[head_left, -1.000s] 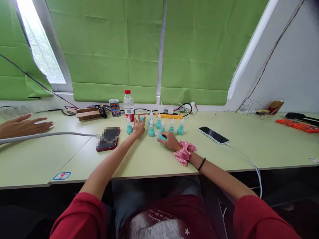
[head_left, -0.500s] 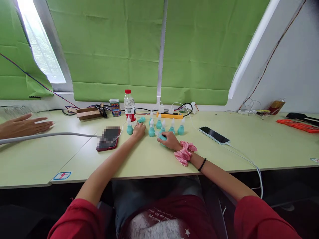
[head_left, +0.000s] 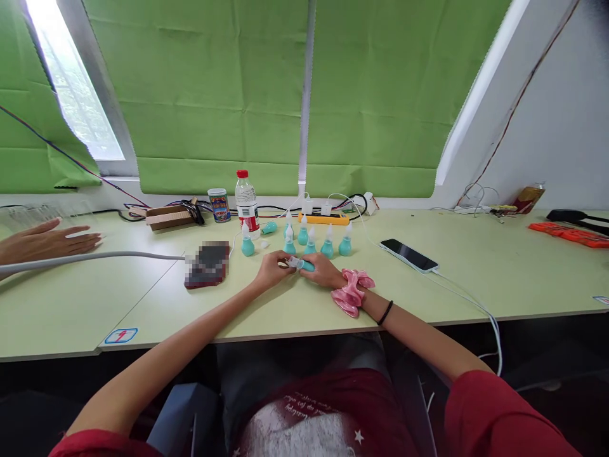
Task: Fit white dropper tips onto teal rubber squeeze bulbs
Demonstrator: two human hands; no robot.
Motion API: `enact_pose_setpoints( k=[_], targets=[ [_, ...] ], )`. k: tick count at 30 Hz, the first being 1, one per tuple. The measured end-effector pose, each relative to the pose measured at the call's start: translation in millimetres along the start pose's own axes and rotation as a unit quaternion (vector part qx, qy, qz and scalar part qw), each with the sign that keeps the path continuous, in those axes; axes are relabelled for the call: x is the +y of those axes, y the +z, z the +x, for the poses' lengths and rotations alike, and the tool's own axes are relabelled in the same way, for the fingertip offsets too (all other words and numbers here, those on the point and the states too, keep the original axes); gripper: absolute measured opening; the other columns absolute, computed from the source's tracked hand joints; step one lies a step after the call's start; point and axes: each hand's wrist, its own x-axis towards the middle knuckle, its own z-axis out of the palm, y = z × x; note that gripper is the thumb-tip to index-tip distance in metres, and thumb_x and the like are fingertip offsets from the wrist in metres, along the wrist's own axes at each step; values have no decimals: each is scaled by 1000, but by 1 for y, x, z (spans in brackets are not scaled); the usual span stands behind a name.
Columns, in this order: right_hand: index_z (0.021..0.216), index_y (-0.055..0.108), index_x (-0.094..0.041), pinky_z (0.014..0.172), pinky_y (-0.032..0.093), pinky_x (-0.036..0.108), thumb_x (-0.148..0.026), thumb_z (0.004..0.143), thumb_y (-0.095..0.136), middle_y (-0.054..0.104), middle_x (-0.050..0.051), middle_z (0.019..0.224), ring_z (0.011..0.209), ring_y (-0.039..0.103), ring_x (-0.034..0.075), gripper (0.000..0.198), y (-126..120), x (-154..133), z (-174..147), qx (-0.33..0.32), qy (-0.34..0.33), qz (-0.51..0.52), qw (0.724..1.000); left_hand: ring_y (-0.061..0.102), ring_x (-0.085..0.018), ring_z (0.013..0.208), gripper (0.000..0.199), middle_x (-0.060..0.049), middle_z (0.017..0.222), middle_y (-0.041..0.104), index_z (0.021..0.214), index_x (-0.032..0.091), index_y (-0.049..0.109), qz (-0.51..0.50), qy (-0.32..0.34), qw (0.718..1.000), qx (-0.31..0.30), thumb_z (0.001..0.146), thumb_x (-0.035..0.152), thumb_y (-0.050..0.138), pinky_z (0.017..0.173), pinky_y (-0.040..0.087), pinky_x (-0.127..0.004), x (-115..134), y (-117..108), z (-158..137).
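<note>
Between my hands, just above the table, is a bulb nasal aspirator with a teal squeeze bulb and a clear front part. My right hand is closed around the bulb. The fingers of my left hand pinch at the clear end; whether a separate small piece is in them I cannot tell. Several upright teal nasal aspirators with clear tips stand just beyond my hands. One more aspirator stands to their left. Near it lie a loose teal bulb and a small whitish clear piece.
A red-capped water bottle, a can and a cardboard box stand behind. An orange power strip lies at the back. Phones lie at left and right. Another person's hand rests at far left.
My left hand has come back and right from beside the loose bulb to the clear end of the aspirator in my right hand. The aspirator is now turned with its clear end leftward.
</note>
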Motion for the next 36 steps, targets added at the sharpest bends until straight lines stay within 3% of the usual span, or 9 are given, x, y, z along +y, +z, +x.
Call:
enact_pose_setpoints(
  k=[3, 6, 10, 15, 20, 27, 32, 36],
  targets=[
    [64, 55, -16, 54, 26, 21, -24, 68, 49, 53, 1, 62, 56, 42, 10, 11, -2, 0, -1, -3, -5, -23, 1000, 57, -16, 65, 25, -4, 70, 64, 73, 12, 64, -83, -77, 993, -21, 52, 24, 68, 63, 48, -29, -1, -2, 2],
    [60, 55, -16, 55, 25, 23, -25, 65, 52, 54, 3, 60, 56, 44, 12, 11, -3, 1, -3, 6, -2, -75, 997, 58, -15, 62, 35, -5, 67, 64, 77, 10, 64, -205, -156, 966, -6, 48, 28, 73, 63, 48, -29, -3, -10, 4],
    [58, 55, -16, 54, 26, 23, -26, 64, 54, 56, 4, 60, 57, 46, 13, 12, -3, 3, -3, 0, 12, -125, 992, 60, -15, 66, 35, -7, 73, 64, 73, 9, 64, -318, -176, 932, -7, 47, 31, 75, 71, 50, -30, -4, -16, 5],
    [68, 60, -16, 57, 31, 22, -26, 67, 52, 61, 3, 68, 64, 52, 14, 13, -3, 2, -3, -23, 32, -142, 989, 60, -15, 67, 34, -7, 74, 65, 76, 9, 65, -332, -191, 922, -62, 49, 27, 75, 76, 49, -32, -6, -19, 6],
    [76, 63, -17, 59, 34, 23, -26, 69, 51, 62, 4, 73, 69, 55, 15, 17, -5, 0, -4, -23, 36, -145, 988, 61, -19, 77, 46, -8, 78, 66, 89, 9, 63, -342, -190, 913, -113, 46, 20, 76, 85, 44, -36, -10, -23, 7],
    [70, 62, -15, 61, 36, 23, -27, 67, 52, 61, 4, 65, 65, 55, 15, 15, -4, 2, -4, -16, 17, -152, 988, 63, -21, 75, 43, -8, 77, 67, 90, 8, 62, -337, -192, 915, -114, 51, 22, 75, 86, 44, -39, -2, -21, 4],
    [91, 61, -16, 64, 37, 23, -27, 70, 51, 64, 5, 76, 70, 57, 16, 26, 0, 1, -6, 22, -19, -120, 992, 63, -21, 75, 34, -9, 78, 66, 80, 7, 64, -322, -183, 921, -117, 52, 23, 74, 86, 45, -38, -2, -22, 3],
    [91, 62, -15, 65, 38, 23, -28, 72, 51, 64, 6, 80, 70, 56, 15, 25, 3, 0, -6, 41, -40, -43, 997, 62, -19, 78, 34, -10, 83, 66, 81, 8, 65, -326, -172, 920, -131, 53, 24, 73, 86, 45, -35, -5, -24, 3]
  ],
)
